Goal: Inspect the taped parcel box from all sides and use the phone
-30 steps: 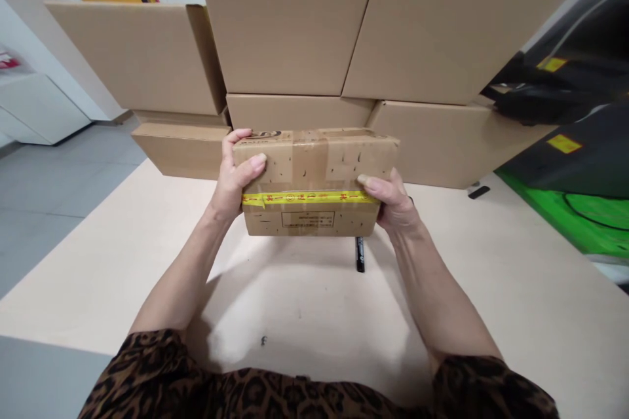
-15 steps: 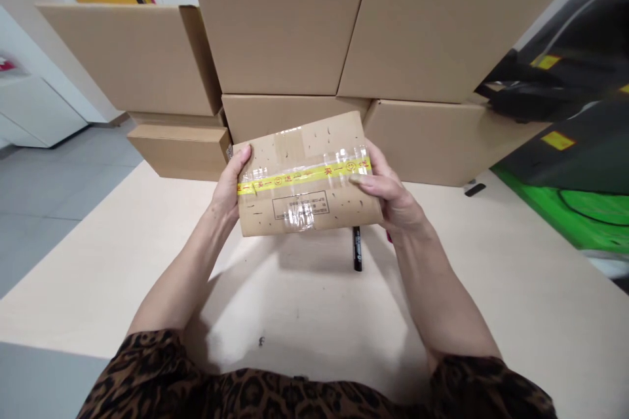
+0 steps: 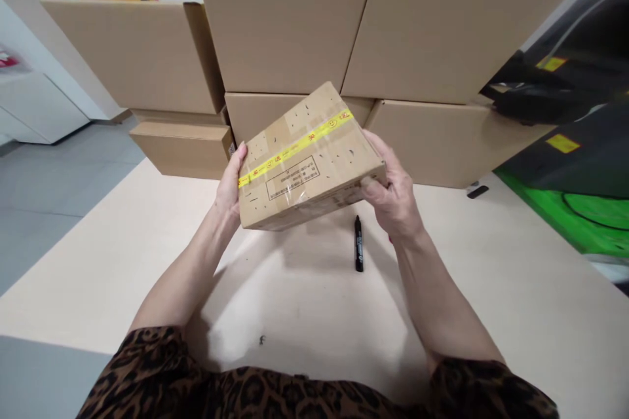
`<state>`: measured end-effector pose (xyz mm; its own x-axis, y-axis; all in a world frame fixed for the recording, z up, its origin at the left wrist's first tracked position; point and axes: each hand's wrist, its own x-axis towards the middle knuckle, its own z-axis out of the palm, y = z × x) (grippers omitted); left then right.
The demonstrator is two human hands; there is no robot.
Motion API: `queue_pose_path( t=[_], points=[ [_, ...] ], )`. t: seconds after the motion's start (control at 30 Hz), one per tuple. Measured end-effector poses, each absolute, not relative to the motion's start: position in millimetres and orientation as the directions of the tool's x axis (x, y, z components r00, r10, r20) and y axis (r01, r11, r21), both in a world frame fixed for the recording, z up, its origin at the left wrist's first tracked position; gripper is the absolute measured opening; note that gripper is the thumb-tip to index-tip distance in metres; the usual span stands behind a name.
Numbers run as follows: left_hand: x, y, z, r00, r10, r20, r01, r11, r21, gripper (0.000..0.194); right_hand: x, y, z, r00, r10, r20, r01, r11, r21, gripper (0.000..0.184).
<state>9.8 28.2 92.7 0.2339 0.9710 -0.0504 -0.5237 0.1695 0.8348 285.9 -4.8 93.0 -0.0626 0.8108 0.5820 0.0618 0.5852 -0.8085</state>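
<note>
Brown corrugated parcel (image 3: 309,157) hung tilted above the counter (image 3: 304,314), yellow tape (image 3: 295,147) across its face. I had the left hand (image 3: 230,186) and right hand (image 3: 393,203) gripping opposite ends, fingers (image 3: 374,188) closed on its edges. It looked light and stiff, best held by those ends; a black marker (image 3: 358,243) lay just below.

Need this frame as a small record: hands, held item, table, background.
left hand: holding the small cardboard box's left edge
right hand: holding the box's right corner
held item: small cardboard box, tilted, lifted above the table
markings: yellow printed tape across the face, printed label below it
table: pale tabletop, black marker lying on it, apart from both hands
background: stacked cardboard cartons
</note>
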Motion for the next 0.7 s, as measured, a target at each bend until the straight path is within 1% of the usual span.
queue_pose_path(
  t=[0.07, 0.1, 0.17, 0.27, 0.37, 0.47, 0.57, 0.63, 0.7],
  points=[
    [12, 30, 86, 0.275, 0.956, -0.097, -0.513, 0.232, 0.826, 0.069, 284, -6, 93, 0.025, 0.794, 0.608, 0.135, 0.6, -0.788, 0.078],
    [15, 30, 83, 0.292, 0.949, -0.122, -0.508, 0.261, 0.821, 0.07, 284, -5, 92, 0.069, 0.789, 0.61, 0.144, 0.597, -0.789, 0.073],
    [21, 28, 79, 0.315, 0.938, -0.146, -0.504, 0.296, 0.811, 0.071, 286, -1, 92, 0.138, 0.791, 0.596, 0.107, 0.587, -0.803, 0.064],
    [29, 22, 81, 0.339, 0.936, -0.097, -0.51, 0.269, 0.817, 0.068, 291, 9, 92, 0.218, 0.799, 0.56, 0.001, 0.574, -0.819, 0.061],
    [34, 13, 88, 0.299, 0.954, -0.018, -0.508, 0.175, 0.843, 0.07, 294, 15, 92, 0.314, 0.803, 0.506, -0.104, 0.559, -0.822, 0.059],
    [40, 7, 92, 0.143, 0.988, 0.064, -0.495, 0.015, 0.869, 0.085, 288, 15, 90, 0.38, 0.837, 0.394, -0.233, 0.499, -0.835, 0.062],
    [43, 4, 92, 0.002, 0.98, 0.197, -0.425, -0.177, 0.888, 0.101, 277, 11, 88, 0.366, 0.875, 0.318, -0.334, 0.443, -0.832, 0.072],
    [43, 4, 90, -0.017, 0.962, 0.271, -0.354, -0.259, 0.899, 0.108, 269, 8, 88, 0.357, 0.888, 0.291, -0.36, 0.418, -0.834, 0.073],
    [40, 7, 86, 0.021, 0.944, 0.33, -0.292, -0.31, 0.905, 0.11, 264, 7, 89, 0.373, 0.893, 0.253, -0.38, 0.396, -0.836, 0.067]
  ],
)
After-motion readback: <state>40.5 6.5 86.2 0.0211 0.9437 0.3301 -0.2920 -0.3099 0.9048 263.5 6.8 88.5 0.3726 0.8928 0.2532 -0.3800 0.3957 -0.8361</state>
